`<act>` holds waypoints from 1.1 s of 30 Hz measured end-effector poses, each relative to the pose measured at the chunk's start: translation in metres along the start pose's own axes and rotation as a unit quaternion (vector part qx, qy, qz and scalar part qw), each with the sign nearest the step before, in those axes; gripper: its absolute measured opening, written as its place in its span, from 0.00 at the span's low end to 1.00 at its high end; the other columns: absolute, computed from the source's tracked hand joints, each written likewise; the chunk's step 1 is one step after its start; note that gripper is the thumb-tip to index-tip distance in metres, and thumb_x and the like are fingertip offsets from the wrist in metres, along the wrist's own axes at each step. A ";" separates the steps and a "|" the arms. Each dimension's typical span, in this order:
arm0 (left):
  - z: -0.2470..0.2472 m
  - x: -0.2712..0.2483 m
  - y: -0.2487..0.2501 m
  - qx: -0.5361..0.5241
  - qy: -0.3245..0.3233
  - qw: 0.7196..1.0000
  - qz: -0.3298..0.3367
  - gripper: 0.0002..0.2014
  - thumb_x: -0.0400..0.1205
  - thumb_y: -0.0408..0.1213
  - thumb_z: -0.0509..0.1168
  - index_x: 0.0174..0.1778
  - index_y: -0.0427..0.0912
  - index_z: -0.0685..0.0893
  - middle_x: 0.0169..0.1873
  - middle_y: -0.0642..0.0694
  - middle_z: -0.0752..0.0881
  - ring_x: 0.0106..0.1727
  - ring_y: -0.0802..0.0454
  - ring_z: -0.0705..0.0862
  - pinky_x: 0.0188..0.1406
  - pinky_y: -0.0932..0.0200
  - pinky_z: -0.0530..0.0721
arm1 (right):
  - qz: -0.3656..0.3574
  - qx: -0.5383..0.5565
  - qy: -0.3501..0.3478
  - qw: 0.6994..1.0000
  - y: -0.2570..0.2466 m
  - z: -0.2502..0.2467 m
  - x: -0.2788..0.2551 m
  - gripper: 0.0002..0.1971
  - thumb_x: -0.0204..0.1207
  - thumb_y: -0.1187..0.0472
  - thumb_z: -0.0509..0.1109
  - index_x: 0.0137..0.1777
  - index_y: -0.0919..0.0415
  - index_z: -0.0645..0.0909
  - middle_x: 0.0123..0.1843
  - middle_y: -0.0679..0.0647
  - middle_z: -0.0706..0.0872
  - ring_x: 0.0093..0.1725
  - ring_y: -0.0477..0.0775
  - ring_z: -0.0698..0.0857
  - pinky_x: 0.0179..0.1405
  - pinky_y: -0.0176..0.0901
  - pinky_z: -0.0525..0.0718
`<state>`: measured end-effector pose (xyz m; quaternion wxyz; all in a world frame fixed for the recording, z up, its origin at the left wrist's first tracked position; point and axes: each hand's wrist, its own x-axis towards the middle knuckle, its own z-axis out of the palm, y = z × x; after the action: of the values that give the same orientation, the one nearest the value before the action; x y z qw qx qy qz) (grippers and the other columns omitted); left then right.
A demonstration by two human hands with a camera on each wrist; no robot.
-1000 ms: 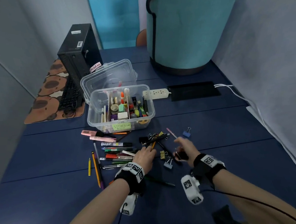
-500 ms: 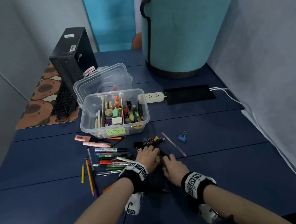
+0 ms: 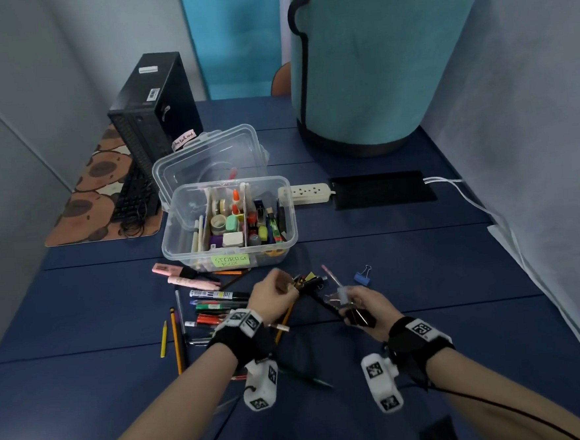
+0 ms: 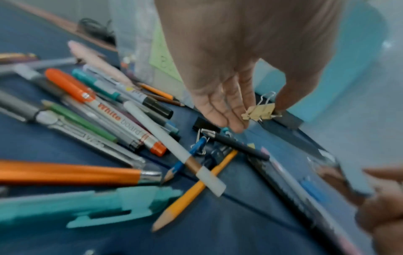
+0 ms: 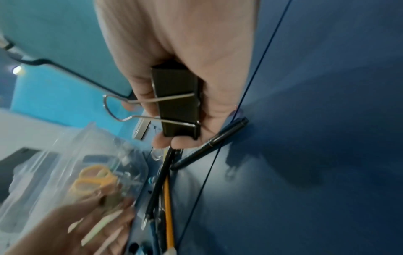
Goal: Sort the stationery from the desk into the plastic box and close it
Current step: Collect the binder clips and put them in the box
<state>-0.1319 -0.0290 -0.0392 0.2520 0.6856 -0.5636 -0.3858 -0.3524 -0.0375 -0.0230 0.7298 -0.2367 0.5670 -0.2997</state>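
Nearest, right hand [image 3: 360, 309] raised above the blue surface [image 3: 405, 270], fingers [image 5: 139, 96] curled tight around a large black binder clip [image 5: 177, 101], its wire handles sticking out to the side. Left hand [image 3: 275, 298] just beside it, thumb and fingers [image 4: 226, 110] pinching a small gold binder clip [image 4: 260, 111] lifted off the surface.

Under and to the left of both hands, a loose pile of stationery [image 3: 212, 304] lying flat: an orange whiteboard marker [image 4: 104, 110], a green pencil [image 4: 80, 119], a yellow pencil [image 4: 191, 191], a black pen [image 5: 209, 143], two pink highlighters [image 3: 179, 275] closer to the box. A little blue binder clip [image 3: 363, 276] lying apart, to the right of the pile.

Behind the pile, the clear plastic box [image 3: 229, 224] standing open on the surface, green paper label on its front wall, compartments partly filled with tape rolls, glue and markers; yellow scissors [image 5: 93, 179] seen through the wall. Lid [image 3: 208, 156] leaning upright behind the box.

Further back, a white power strip [image 3: 305, 194] to the right of the box, a black computer tower [image 3: 151, 102] and a keyboard [image 3: 132, 196] at the left, a big teal covered object [image 3: 380, 59] at the far end.
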 end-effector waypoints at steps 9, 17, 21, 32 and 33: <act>-0.018 0.014 0.014 -0.464 -0.013 0.844 -0.270 0.16 0.80 0.40 0.52 0.26 0.40 0.71 0.22 0.43 0.72 0.19 0.50 0.67 0.26 0.63 0.62 | 0.066 0.223 0.047 0.971 -0.016 -0.018 0.024 0.09 0.78 0.57 0.62 0.43 0.62 0.79 0.33 0.55 0.76 0.34 0.58 0.80 0.34 0.45 0.80; -0.013 0.035 0.007 -0.261 0.027 0.943 -0.204 0.08 0.87 0.37 0.58 0.46 0.36 0.77 0.31 0.41 0.78 0.23 0.52 0.77 0.21 0.64 0.73 | -0.029 -0.173 0.179 0.968 -0.048 -0.030 0.059 0.15 0.79 0.52 0.70 0.46 0.64 0.72 0.31 0.60 0.81 0.21 0.53 0.81 0.21 0.38 0.78; -0.016 0.035 0.002 0.071 0.032 0.983 -0.168 0.13 0.85 0.43 0.61 0.59 0.39 0.80 0.54 0.38 0.86 0.59 0.39 0.84 0.53 0.55 0.79 | -0.014 -0.496 0.206 0.843 -0.052 -0.023 0.068 0.29 0.77 0.48 0.70 0.68 0.64 0.65 0.60 0.62 0.82 0.56 0.65 0.85 0.51 0.53 0.85; -0.011 0.045 -0.018 0.243 -0.045 0.946 -0.211 0.40 0.78 0.58 0.65 0.77 0.32 0.62 0.71 0.34 0.75 0.70 0.36 0.76 0.64 0.48 0.79 | 0.042 -0.594 0.213 0.775 -0.043 -0.013 0.082 0.34 0.75 0.46 0.70 0.72 0.68 0.64 0.68 0.64 0.79 0.65 0.66 0.81 0.61 0.52 0.81; -0.011 0.046 -0.019 0.247 -0.050 0.944 -0.211 0.40 0.78 0.59 0.65 0.75 0.32 0.64 0.70 0.34 0.75 0.70 0.36 0.77 0.64 0.49 0.79 | 0.048 -0.604 0.208 0.768 -0.044 -0.011 0.081 0.32 0.75 0.47 0.70 0.70 0.68 0.68 0.66 0.63 0.81 0.62 0.65 0.82 0.58 0.50 0.83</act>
<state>-0.1093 -0.0704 -0.0589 -0.0408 0.8093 -0.4953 -0.3131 -0.3562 -0.1259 -0.0512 0.3141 -0.5331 0.7794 0.0982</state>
